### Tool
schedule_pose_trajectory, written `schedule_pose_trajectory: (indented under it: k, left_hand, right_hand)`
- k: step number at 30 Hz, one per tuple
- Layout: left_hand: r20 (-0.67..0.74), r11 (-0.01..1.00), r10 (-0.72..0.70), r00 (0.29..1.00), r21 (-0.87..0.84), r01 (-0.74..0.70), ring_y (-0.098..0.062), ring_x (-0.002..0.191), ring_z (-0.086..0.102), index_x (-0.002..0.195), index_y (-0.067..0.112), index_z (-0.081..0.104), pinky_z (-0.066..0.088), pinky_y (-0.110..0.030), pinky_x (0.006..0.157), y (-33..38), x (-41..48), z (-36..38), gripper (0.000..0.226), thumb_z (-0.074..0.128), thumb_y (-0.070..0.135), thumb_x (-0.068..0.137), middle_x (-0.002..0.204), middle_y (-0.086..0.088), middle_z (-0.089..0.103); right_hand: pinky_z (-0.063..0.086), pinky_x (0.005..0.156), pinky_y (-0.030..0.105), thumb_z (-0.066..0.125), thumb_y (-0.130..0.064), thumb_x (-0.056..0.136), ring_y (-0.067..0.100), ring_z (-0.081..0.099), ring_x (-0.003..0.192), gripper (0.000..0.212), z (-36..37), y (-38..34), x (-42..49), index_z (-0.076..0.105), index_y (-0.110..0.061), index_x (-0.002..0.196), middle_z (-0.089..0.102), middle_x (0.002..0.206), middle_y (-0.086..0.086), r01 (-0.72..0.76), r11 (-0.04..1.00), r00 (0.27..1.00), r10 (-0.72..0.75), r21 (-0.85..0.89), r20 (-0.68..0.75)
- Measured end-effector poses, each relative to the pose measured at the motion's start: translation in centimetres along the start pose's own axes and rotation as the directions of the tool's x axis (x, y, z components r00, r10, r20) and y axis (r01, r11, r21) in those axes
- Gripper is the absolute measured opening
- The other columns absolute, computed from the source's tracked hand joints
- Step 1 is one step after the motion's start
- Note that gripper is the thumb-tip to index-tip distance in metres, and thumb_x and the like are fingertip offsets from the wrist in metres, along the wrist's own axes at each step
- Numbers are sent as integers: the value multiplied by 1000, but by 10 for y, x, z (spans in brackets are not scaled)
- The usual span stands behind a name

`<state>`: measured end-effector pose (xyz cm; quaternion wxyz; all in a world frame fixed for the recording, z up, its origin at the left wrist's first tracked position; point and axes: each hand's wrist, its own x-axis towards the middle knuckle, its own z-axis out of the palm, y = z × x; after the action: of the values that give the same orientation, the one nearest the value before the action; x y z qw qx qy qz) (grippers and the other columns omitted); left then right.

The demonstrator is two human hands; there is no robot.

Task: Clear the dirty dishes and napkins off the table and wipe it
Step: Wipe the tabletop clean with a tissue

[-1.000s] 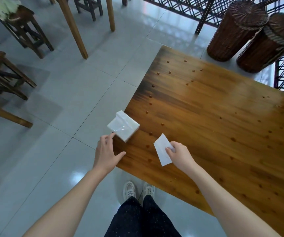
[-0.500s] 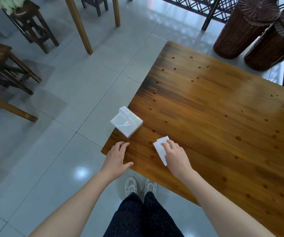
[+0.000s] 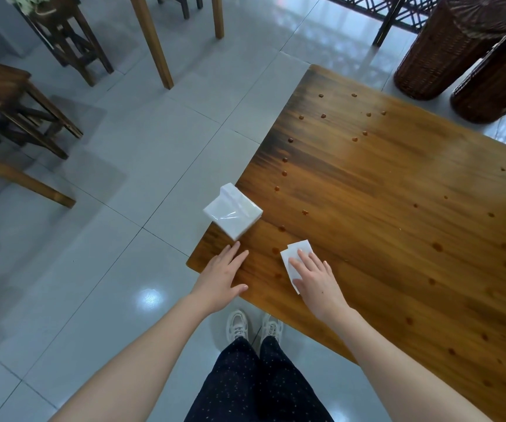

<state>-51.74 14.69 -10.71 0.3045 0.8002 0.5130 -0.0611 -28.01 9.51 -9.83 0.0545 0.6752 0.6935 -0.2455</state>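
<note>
One view, from the head camera, looks down on the near corner of the varnished wooden table (image 3: 397,208). The right hand (image 3: 315,275) lies flat on a white tissue sheet (image 3: 295,253), fingers straight and spread, pressing it to the wood rather than grasping it. The sheet's far edge and left edge show beyond the fingers. The left hand (image 3: 221,278) rests open on the table's corner, holding nothing, its fingertips just short of a plastic-wrapped tissue pack (image 3: 233,213). That pack sits at the very edge of the table; whether part of it overhangs I cannot tell. Brown drops (image 3: 305,212) dot the wood, the nearest just beside the sheet. The sheet looks thin, soft and very light. I judge it will soak fast, cling to the glossy surface and tear if dragged by one corner, so flat fingers over its middle, or a loose bunch in the palm, suit it best. The pack looks light too, and its film is likely slippery. A hold across two opposite sides seems safer than a pinch on the wrap.
</note>
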Motion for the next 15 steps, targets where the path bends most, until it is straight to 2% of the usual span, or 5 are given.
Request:
schedule_pose_trajectory:
  k: [3, 5, 12, 15]
  left_hand:
    - [28, 1000, -5, 1000, 2, 5, -18, 149, 3, 153, 28, 11, 11, -36, 118, 0, 5, -2, 80, 58, 46, 91, 162, 5, 0]
    - [60, 1000, -15, 998, -23, 17, -17, 149, 0, 154, 29, 10, 12, -37, 118, 0, 7, -2, 82, 60, 44, 90, 162, 6, -2]
    - [133, 982, -25, 991, -181, 50, -12, 148, -6, 153, 32, 9, 3, -38, 118, -5, 9, -2, 86, 66, 35, 89, 161, 10, -5]
    - [135, 981, -32, 990, -186, 57, -12, 148, -6, 153, 33, 8, 2, -38, 117, -5, 9, -1, 86, 66, 35, 89, 161, 11, -5]
  right_hand:
    - [19, 117, 33, 41, -30, 101, 20, 12, 147, 50, 0, 1, -2, 27, -24, 149, 19, 159, -1, 12, 1000, 1000, -11, 27, -19]
    - [19, 117, 29, 38, -31, 102, 18, 12, 147, 52, 3, 0, -5, 22, -24, 151, 17, 159, -2, 24, 1000, 1000, -24, 19, -15]
    - [3, 117, 33, 31, -30, 104, 15, 4, 148, 52, 21, -6, -20, 12, -23, 153, 9, 160, -5, 108, 992, 994, -107, -71, 23]
    - [-6, 115, 34, 39, -26, 103, 16, -5, 147, 63, 27, -9, -22, 1, -24, 153, -1, 160, -5, 177, 979, 983, -169, -106, 75]
